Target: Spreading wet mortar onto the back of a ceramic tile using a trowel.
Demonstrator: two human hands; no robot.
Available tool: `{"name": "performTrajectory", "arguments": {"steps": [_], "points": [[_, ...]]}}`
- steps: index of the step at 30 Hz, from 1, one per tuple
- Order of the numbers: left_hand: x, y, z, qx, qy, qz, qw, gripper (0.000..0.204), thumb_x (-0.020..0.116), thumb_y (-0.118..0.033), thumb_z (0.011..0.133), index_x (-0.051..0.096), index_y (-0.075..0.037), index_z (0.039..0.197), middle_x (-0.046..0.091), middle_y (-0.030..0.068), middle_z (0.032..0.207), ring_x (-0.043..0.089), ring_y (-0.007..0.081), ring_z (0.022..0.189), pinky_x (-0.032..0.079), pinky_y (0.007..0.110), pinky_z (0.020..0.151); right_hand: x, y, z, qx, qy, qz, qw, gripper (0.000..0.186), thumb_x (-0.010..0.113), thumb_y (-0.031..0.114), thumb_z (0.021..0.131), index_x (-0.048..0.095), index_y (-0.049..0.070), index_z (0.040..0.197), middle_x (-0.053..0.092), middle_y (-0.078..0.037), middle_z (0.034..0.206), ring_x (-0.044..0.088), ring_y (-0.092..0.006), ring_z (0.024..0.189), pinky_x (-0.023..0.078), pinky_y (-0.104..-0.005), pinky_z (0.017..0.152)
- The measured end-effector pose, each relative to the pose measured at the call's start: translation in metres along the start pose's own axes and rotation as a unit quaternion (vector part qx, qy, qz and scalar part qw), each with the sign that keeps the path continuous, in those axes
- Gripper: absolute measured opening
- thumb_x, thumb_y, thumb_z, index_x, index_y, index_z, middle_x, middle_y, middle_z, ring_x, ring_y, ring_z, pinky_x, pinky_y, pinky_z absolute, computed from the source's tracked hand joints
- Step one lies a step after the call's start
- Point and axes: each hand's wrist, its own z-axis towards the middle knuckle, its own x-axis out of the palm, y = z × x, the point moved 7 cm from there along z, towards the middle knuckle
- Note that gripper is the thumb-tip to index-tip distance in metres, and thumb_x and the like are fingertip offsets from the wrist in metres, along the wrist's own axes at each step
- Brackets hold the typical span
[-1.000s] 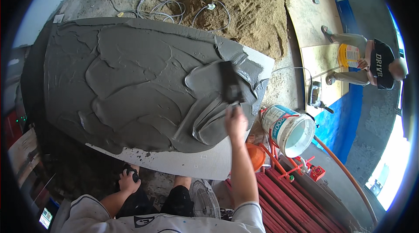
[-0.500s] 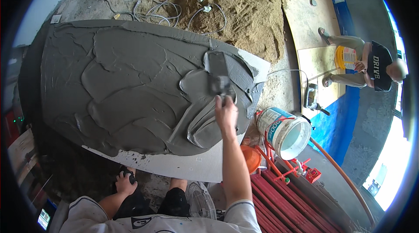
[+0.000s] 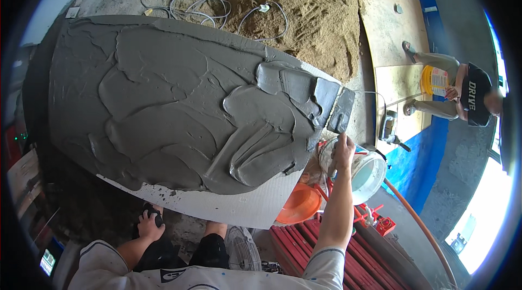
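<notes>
My right hand (image 3: 343, 153) grips the handle of a flat trowel (image 3: 340, 109), whose mortar-smeared blade is at the board's right edge. A large white ribbed board (image 3: 250, 208) lies before me, mostly coated in wet grey mortar (image 3: 157, 110) with thick swirls and ridges, its near strip and upper right edge bare. My left hand (image 3: 150, 227) is low by my left leg, its fingers curled on a black object that I cannot make out.
Beyond are a sand pile (image 3: 310, 13) and cables. At right are a white bucket (image 3: 368, 178), orange basin (image 3: 298, 206), red pipes (image 3: 304, 252), an orange hose, a power tool (image 3: 389, 126) on plywood, and a seated person (image 3: 478, 94) holding a yellow bucket. A fan is below.
My right hand and trowel have moved rightward from over the mortar to the board's edge, leaving a freshly smoothed patch. My left hand has shifted slightly left.
</notes>
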Motion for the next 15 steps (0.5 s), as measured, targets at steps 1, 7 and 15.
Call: {"name": "performTrajectory", "arguments": {"steps": [1, 7, 15], "points": [[-0.003, 0.008, -0.004, -0.01, -0.001, 0.0, 1.0, 0.067, 0.082, -0.049, 0.082, 0.065, -0.012, 0.135, 0.047, 0.0195, 0.155, 0.052, 0.0442, 0.135, 0.057, 0.057, 0.099, 0.016, 0.014, -0.011, 0.01, -0.005, 0.026, 1.0, 0.042, 0.061, 0.039, 0.111, 0.067, 0.005, 0.088, 0.057, 0.0, 0.066, 0.053, -0.0105, 0.052, 0.042, -0.0307, 0.046], [-0.007, 0.005, -0.005, -0.026, 0.013, -0.008, 1.0, 0.066, 0.083, -0.049, 0.082, 0.066, -0.012, 0.134, 0.047, 0.0196, 0.155, 0.051, 0.044, 0.136, 0.056, 0.057, 0.1, 0.167, 0.145, -0.066, -0.071, 0.122, -0.077, 0.987, 0.038, 0.071, 0.037, 0.105, 0.068, 0.0, 0.102, 0.061, -0.011, 0.07, 0.057, -0.0192, 0.059, 0.047, -0.042, 0.056], [-0.007, 0.008, -0.005, -0.045, 0.01, -0.01, 0.999, 0.062, 0.085, -0.045, 0.082, 0.065, -0.013, 0.132, 0.047, 0.0192, 0.156, 0.051, 0.0436, 0.137, 0.054, 0.059, 0.102, 0.216, 0.158, -0.019, -0.178, 0.018, -0.251, 0.951, 0.049, 0.069, 0.048, 0.102, 0.069, -0.001, 0.101, 0.076, -0.03, 0.091, 0.073, -0.0532, 0.085, 0.058, -0.0587, 0.081]]}}
